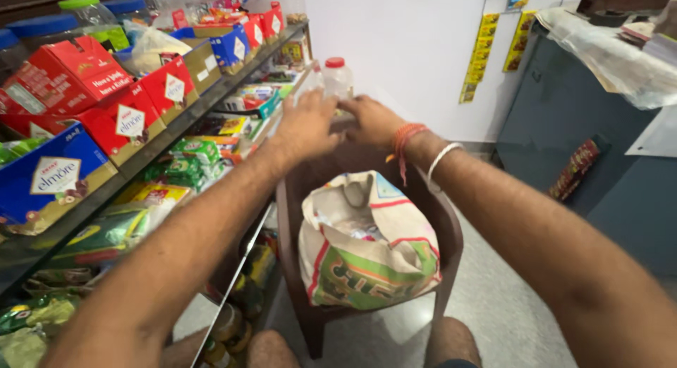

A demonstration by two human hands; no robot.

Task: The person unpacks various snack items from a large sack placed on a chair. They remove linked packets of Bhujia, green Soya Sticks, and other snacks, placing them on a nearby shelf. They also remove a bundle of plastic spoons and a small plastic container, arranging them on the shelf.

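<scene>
Both my arms reach forward over a brown plastic chair [444,220]. My left hand [307,125] and my right hand [374,120] are closed around clear plastic jars [337,77] with a red lid, held together above the chair's back. On the chair seat sits an open printed sack [363,244] with packets inside. My right wrist wears an orange thread and a white bangle.
A shelf rack [176,121] at the left carries red and blue boxes, green snack packets and jars below. A grey counter [564,107] covered with plastic sheet stands at the right. White wall behind, tiled floor [493,319] beside the chair. My knees show at the bottom.
</scene>
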